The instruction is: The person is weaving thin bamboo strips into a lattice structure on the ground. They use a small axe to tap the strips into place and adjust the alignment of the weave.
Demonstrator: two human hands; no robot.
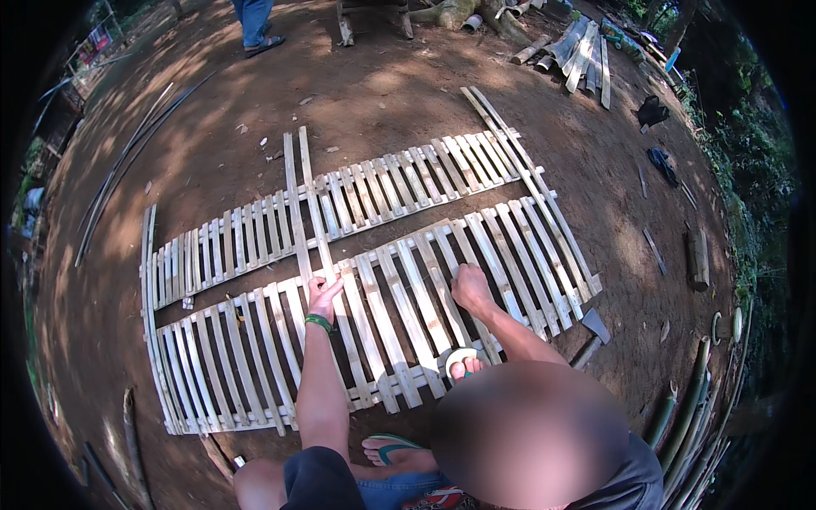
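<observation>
Two slatted panels (pixel 501 316) of pale split-bamboo slats lie on the ground, one beyond the other. Long strips cross both panels at the left end, middle and right end. My left hand (pixel 323 297), with a green band at the wrist, is closed around the near part of a long middle strip (pixel 317 212). Over the nearer panel, right of its middle, my right hand (pixel 472 289) is curled closed against the slats; whatever it may hold is hidden. One sandalled foot (pixel 464 365) rests at the panel's near edge.
A hatchet (pixel 595 326) lies just right of the nearer panel. Bamboo poles (pixel 687 404) are at the lower right, with a short log (pixel 697 259) beyond. Boards (pixel 586 55) are stacked at the far right. Thin poles (pixel 127 161) lie left; another person's legs (pixel 253 24) show at the back.
</observation>
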